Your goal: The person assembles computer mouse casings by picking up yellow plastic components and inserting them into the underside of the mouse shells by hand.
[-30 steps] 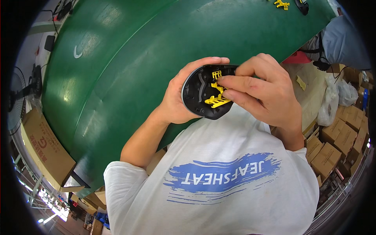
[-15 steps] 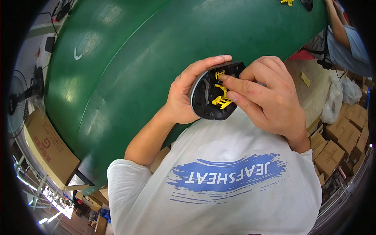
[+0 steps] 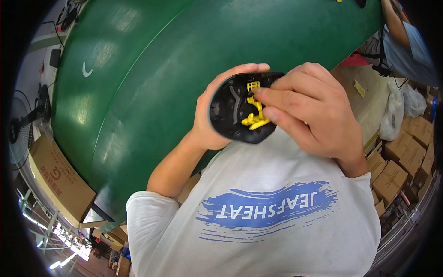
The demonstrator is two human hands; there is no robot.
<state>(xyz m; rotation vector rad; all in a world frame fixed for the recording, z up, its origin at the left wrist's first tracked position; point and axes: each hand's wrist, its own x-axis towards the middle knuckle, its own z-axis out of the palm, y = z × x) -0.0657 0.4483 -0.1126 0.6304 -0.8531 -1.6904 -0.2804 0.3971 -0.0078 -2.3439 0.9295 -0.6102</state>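
My left hand [image 3: 206, 108] is wrapped round a black plastic shell [image 3: 226, 124] with a rounded end, held above my lap by the table's near edge. The shell's hollow inside faces up, and a thin grey curved strip [image 3: 236, 105] runs along it. A yellow plastic part [image 3: 254, 86] with a small grid at one end lies inside. My right hand [image 3: 314, 108] reaches in from the right, its fingers bent. Its index fingertip and thumb press together at the yellow part, beside a small dark piece; the exact contact is partly hidden by the fingers.
A green table [image 3: 152, 83] spreads ahead, with a pale crescent-shaped piece [image 3: 86, 69] on it. At the left stand a cardboard box [image 3: 60, 180] and a fan [image 3: 20, 120]. Cartons [image 3: 390, 180] and plastic bags [image 3: 392, 111] fill the right, where another person's arm [image 3: 398, 27] shows.
The shell has shifted slightly left and turned, so more of its inside faces up. My right hand's fingers stay at the yellow part.
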